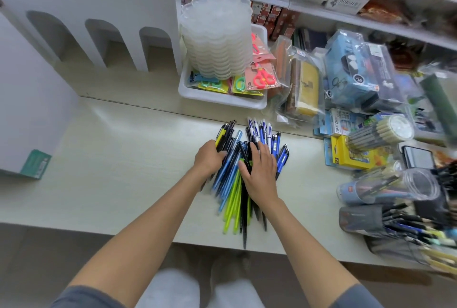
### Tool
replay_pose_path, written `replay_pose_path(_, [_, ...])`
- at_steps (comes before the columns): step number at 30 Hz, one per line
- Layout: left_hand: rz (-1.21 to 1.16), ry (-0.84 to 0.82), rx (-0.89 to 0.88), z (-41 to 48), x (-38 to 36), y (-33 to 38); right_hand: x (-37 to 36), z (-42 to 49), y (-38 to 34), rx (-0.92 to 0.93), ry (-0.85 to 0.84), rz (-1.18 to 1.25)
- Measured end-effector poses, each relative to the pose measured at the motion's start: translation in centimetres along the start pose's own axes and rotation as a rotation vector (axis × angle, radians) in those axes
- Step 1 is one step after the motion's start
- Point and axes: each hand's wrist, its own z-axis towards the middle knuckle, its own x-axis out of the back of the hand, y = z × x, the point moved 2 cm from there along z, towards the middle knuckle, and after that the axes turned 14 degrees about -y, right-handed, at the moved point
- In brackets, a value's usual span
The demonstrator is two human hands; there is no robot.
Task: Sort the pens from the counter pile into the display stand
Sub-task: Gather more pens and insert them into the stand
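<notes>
While pressing the pen pile (228, 184) mid-frame on the counter (123, 171) with flat right hand (261, 174), grips dark pens (224, 135) in left hand (209, 160).

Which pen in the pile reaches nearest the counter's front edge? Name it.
The long black pen, pointing back toward the person. Its tip runs past the lime green pens beside it, right to the counter edge.
</notes>
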Motion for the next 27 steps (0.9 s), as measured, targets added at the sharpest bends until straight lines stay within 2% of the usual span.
replay_pose_path(2, [-0.104,0.002,-0.021,-0.3,1.2,-0.5,0.5,0.0,0.0,-0.001,0.017,-0.021])
replay_pose_path(5, [-0.440,-0.012,-0.079,-1.4,3.5,-0.6,1.8,0.1,-1.3,-0.003,0.097,0.007])
replay_pose_path(7, [-0.573,0.031,-0.139,-2.3,5.2,0.1,2.5,-0.3,-3.4,0.034,0.158,0.099])
replay_pose_path(9, [-0.680,0.105,-0.209,-3.6,6.6,1.5,3.3,-1.1,-6.3,0.073,0.226,0.291])
replay_pose_path(12, [-0.811,0.213,-0.343,-6.3,7.9,4.1,3.7,-2.2,-11.5,-0.006,0.231,0.872])
replay_pose_path(16, [-0.886,0.241,-0.436,-9.8,7.8,5.4,3.4,-2.5,-16.8,-0.337,0.083,1.878])
replay_pose_path(18, [-0.871,0.207,-0.423,-11.4,7.3,4.6,3.9,-2.2,-17.8,-0.349,0.048,2.104])
replay_pose_path(20, [-0.869,0.194,-0.401,-13.0,7.0,3.1,4.8,-2.4,-18.6,-0.283,0.001,2.122])
replay_pose_path(22, [-0.896,0.198,-0.398,-14.6,7.3,1.5,5.0,-3.0,-19.6,-0.227,-0.070,2.039])
replay_pose_path(25, [-0.914,0.176,-0.405,-16.9,8.9,-0.5,4.2,-4.7,-21.8,-0.117,-0.201,1.823])
replay_pose_path(27, [-0.956,0.137,-0.451,-18.6,10.2,-1.5,4.0,-5.6,-23.5,-0.015,-0.262,1.553])
